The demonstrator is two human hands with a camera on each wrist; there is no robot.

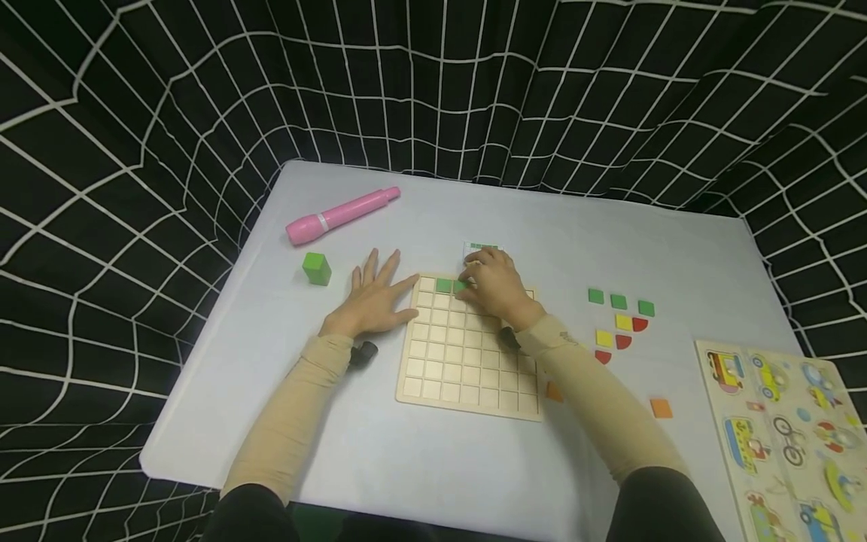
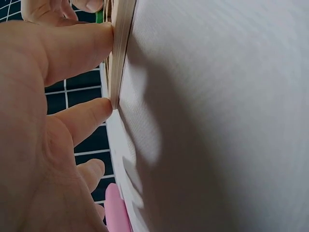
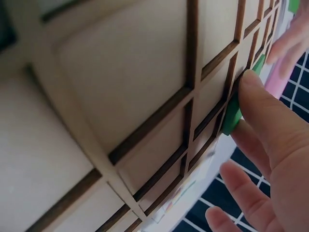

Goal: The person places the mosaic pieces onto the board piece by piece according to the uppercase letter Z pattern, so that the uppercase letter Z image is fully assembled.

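A wooden grid board [image 1: 433, 370] lies on the white table. My left hand [image 1: 372, 302] is spread flat beside it, thumb and index fingertip touching its left edge; the left wrist view shows these fingertips against the board's side [image 2: 116, 63]. Over the far row, my right hand [image 1: 497, 286] pinches a green square tile [image 3: 232, 115] between thumb and fingers, at a cell of the grid. Left of it, another green tile [image 1: 443, 286] sits in the same row. A small printed card [image 1: 469, 250], partly hidden by the right hand, lies just beyond the board.
Right of the board lie several green tiles [image 1: 619, 302], yellow squares [image 1: 604, 338], red quarter-round pieces [image 1: 623, 342] and orange squares [image 1: 661, 408]. A picture puzzle board [image 1: 772, 406] occupies the right corner. At the left are a green block [image 1: 317, 269] and a pink flashlight-shaped object [image 1: 345, 213].
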